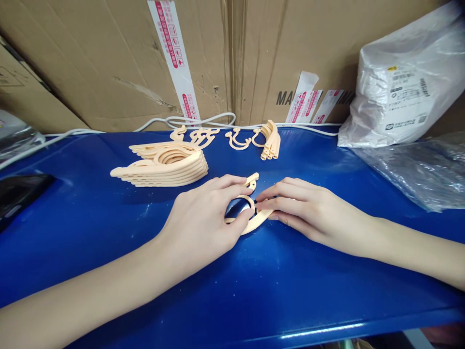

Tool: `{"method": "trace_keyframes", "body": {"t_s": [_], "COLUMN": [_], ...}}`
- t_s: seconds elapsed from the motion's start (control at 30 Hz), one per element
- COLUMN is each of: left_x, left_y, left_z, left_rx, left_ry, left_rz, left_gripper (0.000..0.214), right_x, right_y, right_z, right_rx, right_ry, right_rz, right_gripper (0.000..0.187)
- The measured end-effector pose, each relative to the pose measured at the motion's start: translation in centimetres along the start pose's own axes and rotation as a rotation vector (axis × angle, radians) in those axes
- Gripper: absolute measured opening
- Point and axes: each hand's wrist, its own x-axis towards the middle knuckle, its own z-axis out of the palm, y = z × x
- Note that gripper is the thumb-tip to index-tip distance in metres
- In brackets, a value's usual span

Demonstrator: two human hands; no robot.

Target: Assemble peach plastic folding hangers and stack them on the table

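Low over the blue table, both my hands grip one curved beige plastic piece (258,222) that looks like part of a folding clothes hanger. My left hand (209,213) has its fingers on the far side and its thumb on the near side of a ring-shaped opening. From the right, my right hand (316,213) pinches the end of the curve; its fingertips partly hide the joint. Beyond my left hand lies a stack of similar beige hangers (170,177). Behind it are loose beige hook parts (238,140) and a bundle of curved beige arms (271,140).
Cardboard boxes (119,58) stand along the table's back edge, with a white cable (203,118) in front. A white plastic parcel bag (399,92) and clear plastic wrap (417,169) are at the right. A dark object (22,194) lies at the left edge.
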Motion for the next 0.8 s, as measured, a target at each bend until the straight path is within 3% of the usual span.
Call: {"method": "trace_keyframes", "body": {"t_s": [0.3, 0.5, 0.8], "left_x": [0.2, 0.2, 0.9], "left_y": [-0.9, -1.7, -2.4], "left_z": [-0.4, -0.6, -0.6], "left_rx": [-0.141, -0.137, -0.136], "left_ry": [-0.049, -0.086, -0.126], "left_rz": [0.08, 0.24, 0.312], "left_gripper": [0.046, 0.051, 0.04], "right_x": [-0.1, 0.2, 0.5], "right_y": [1.2, 2.2, 1.6], "right_z": [-0.3, -0.5, -1.2], "right_rx": [0.055, -0.039, 0.096], "right_ry": [-0.02, 0.127, 0.107], "right_rz": [0.042, 0.169, 0.308], "right_gripper": [0.027, 0.024, 0.016]}}
